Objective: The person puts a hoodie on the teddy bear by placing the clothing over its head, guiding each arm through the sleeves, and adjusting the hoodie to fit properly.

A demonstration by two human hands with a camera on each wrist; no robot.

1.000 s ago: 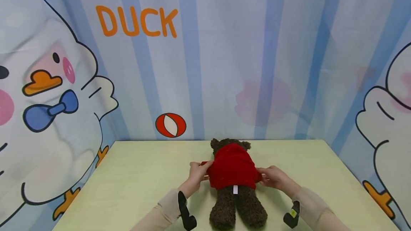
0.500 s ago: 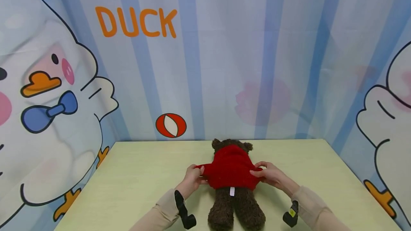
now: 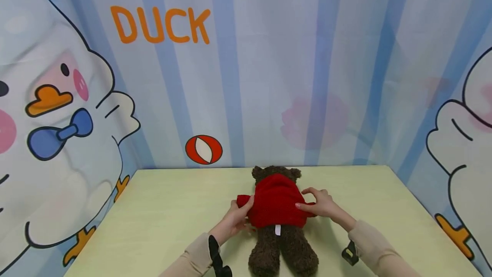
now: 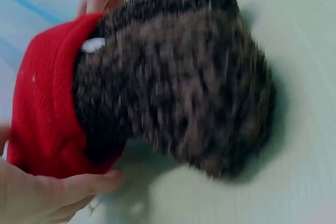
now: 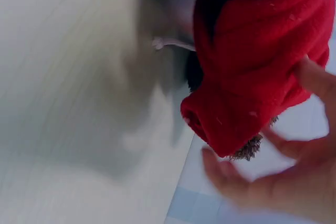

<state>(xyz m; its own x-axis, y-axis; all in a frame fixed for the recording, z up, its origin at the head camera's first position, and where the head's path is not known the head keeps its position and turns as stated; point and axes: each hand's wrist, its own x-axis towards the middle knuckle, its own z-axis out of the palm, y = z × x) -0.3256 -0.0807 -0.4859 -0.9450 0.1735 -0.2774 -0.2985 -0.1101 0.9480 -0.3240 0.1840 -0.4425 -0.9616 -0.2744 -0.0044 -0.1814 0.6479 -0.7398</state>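
- Head view: I see a brown teddy bear (image 3: 282,247) lying on a pale yellow table (image 3: 180,213), between two bare hands. Its ears point away from me and its legs towards me; no face shows, so I take it to be face down. It wears a red sweater (image 3: 277,204), with a small white tag (image 3: 278,229) hanging below the hem.
- Same view, fingers: the left hand (image 3: 233,219) holds the sweater's side, thumb on top and fingers lower down; how firmly, I cannot tell. One sleeve (image 3: 242,200) sticks out just beyond it. The right hand (image 3: 320,203) is loosely spread, thumb resting on the sweater and forefinger raised, gripping nothing.
- Left wrist view: the bear's legs fill the middle, thick, rounded and covered in curly dark fur, slightly blurred. The hem is smooth, soft-looking fabric. One finger lies nearly straight along it. I judge the step to be straightening the sweater; I would steady the plump body here and tug the hem evenly, without dragging the bear.
- Right wrist view: the other sleeve (image 5: 223,124) is a short, floppy tube with a hollow end; dark fur pokes out beside it. The fingers spread around it with clear gaps. I would pinch only cloth, not fur, and ease out the folds gently.
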